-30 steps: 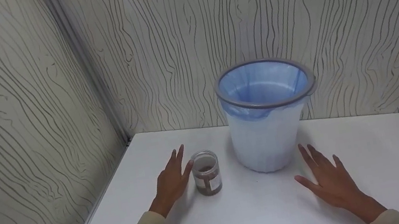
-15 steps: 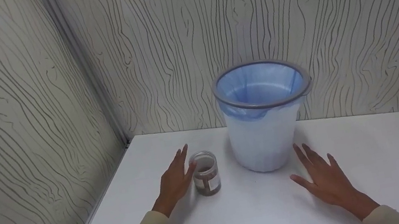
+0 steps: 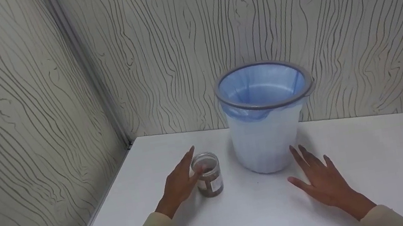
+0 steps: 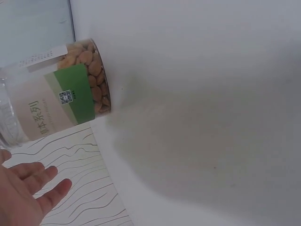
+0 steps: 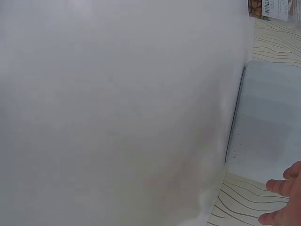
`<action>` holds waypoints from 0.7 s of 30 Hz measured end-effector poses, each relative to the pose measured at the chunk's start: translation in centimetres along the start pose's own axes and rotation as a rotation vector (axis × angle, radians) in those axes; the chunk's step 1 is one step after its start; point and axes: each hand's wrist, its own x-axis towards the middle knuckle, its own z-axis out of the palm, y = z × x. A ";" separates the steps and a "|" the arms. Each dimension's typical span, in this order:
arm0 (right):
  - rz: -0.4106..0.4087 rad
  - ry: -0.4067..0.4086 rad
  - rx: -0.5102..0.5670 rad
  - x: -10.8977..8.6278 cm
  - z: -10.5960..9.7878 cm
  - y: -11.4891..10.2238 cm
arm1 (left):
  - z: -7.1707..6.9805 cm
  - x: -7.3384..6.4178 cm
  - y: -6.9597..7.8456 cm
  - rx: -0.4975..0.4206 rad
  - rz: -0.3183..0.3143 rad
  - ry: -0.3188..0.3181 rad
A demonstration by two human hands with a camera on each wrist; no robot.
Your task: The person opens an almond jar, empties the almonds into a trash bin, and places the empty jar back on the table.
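A clear jar [image 3: 210,181] with no lid on it stands upright on the white table, left of the bin. In the left wrist view the jar [image 4: 61,94] carries a green and pale label, and brown almond-like pieces lie in its bottom. My left hand [image 3: 178,184] is at the jar's left side, fingers fairly straight, the thumb in front of or at its rim; whether it touches cannot be told. My right hand [image 3: 323,182] hovers with spread fingers at the front right of a white bin [image 3: 268,142] lined with a blue bag [image 3: 262,84].
The white table [image 3: 244,220] backs onto a panel wall [image 3: 175,52] with a wood-grain pattern. A second patterned wall [image 3: 16,131] closes off the left side. The bin's grey rim [image 3: 266,106] rises well above the jar.
My left hand has shifted slightly right, its thumb now overlapping the jar. My right hand has drifted left toward the bin. Jar and bin have stayed put on the table.
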 end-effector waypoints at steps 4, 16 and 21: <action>-0.003 -0.003 0.003 -0.1 0.4 -0.1 | 0.0 0.0 0.0 -0.027 0.012 -0.033; -0.037 0.004 0.006 0.1 1.3 -0.5 | 0.1 -0.5 -0.1 -0.089 0.058 -0.167; -0.048 0.019 0.019 0.3 1.3 -0.5 | 0.1 -0.3 -0.1 -0.109 0.059 -0.172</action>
